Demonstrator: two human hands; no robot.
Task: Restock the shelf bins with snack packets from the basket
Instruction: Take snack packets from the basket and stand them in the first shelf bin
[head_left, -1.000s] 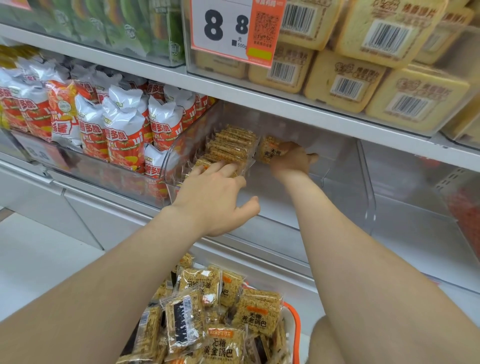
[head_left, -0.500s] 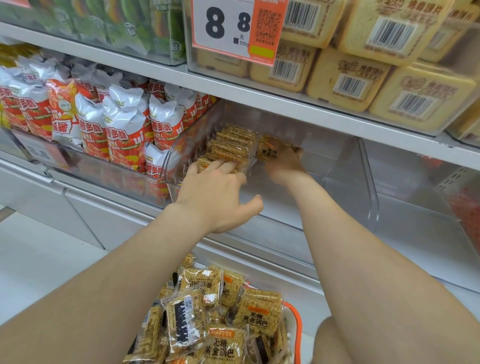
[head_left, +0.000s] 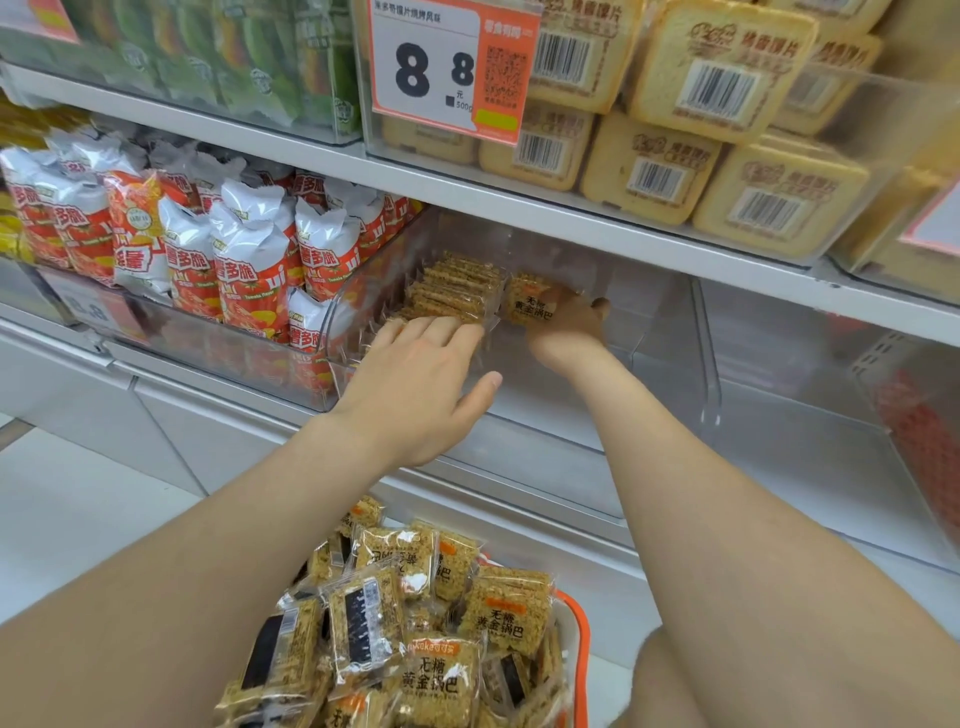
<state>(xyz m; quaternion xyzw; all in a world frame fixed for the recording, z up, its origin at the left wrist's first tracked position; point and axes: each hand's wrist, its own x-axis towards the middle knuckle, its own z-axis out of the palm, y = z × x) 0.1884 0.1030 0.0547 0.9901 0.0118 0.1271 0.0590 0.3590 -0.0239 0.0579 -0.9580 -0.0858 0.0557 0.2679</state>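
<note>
Packet (head_left: 529, 306) nudged left, just beside stack (head_left: 452, 291); pinched by right hand (head_left: 566, 325), to be slid flush while stack is braced by flat fingers (head_left: 441, 332) of left hand (head_left: 415, 395).

Head view. A single snack packet (head_left: 529, 305) is pinched upright in the right hand (head_left: 567, 325), inside the clear shelf bin (head_left: 706, 332). Just left of the grip, a row of like packets (head_left: 453, 288) stands on edge, its near end touched by the straight fingers of the left hand (head_left: 415, 389). Below the grip, heaped packets (head_left: 441, 670) are carried in an orange-rimmed basket (head_left: 581, 629). Above the grip a price tag (head_left: 436, 62) marked 8.8 is hung. Red-and-white bags (head_left: 244, 260) are shelved far to its left.
</note>
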